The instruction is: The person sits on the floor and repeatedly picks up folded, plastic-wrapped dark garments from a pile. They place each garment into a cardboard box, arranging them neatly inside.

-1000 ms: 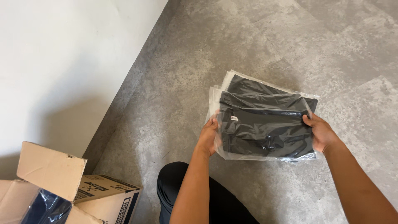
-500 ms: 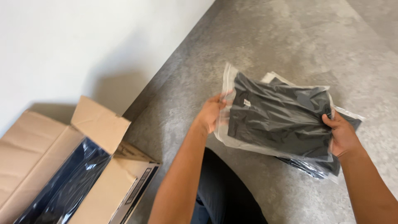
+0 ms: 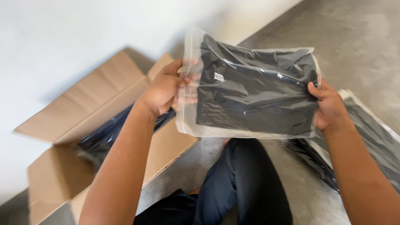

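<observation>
Clear plastic bag of folded black cloth (image 3: 254,96): we grip its left edge with our left hand (image 3: 166,88), right edge with our right hand (image 3: 329,106), above the open brown cardboard box (image 3: 104,104).

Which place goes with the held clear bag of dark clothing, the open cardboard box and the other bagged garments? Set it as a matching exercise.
Things:
1. clear bag of dark clothing
2. open cardboard box
3. bagged garments

Places:
A. on the grey floor, lower right
B. gripped at both ends by left hand and right hand
C. by the white wall, left

Pairs: 1-B, 2-C, 3-A
</observation>
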